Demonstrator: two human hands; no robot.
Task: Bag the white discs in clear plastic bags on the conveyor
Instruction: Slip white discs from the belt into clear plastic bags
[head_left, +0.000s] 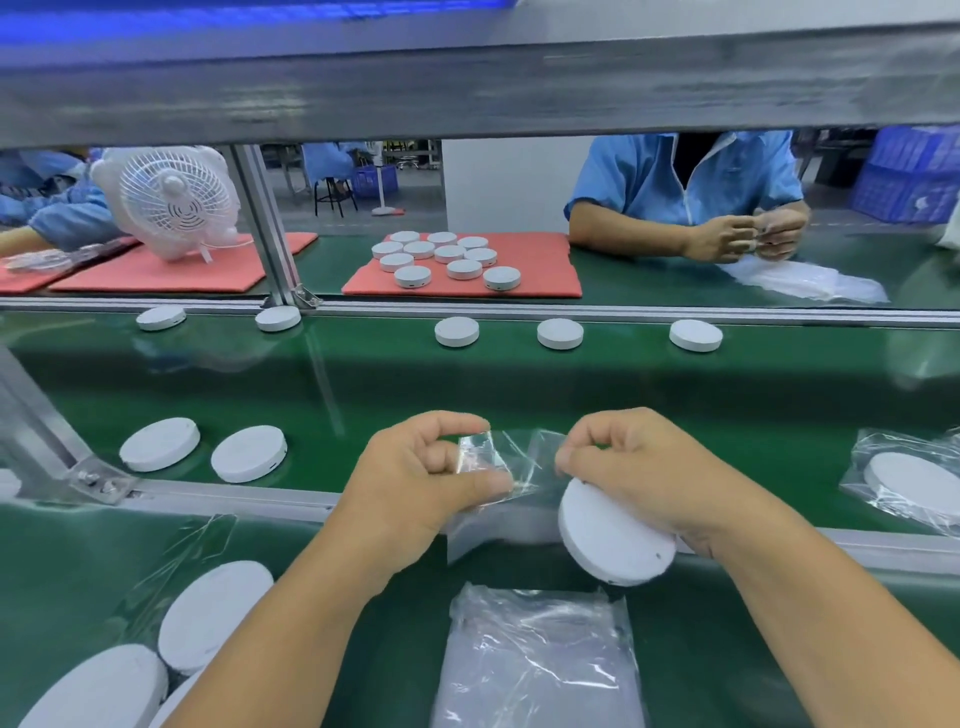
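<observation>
The round white plastic disc (613, 545) is partly hidden under the right hand (639, 467) — the bagged white disc (914, 486) is cut off by the right edge.

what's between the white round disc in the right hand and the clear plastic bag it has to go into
Nothing solid. The white round disc sits in the right hand just below the clear plastic bag, which both hands pinch. The left hand holds the other edge; whether the mouth is open cannot be told.
</observation>
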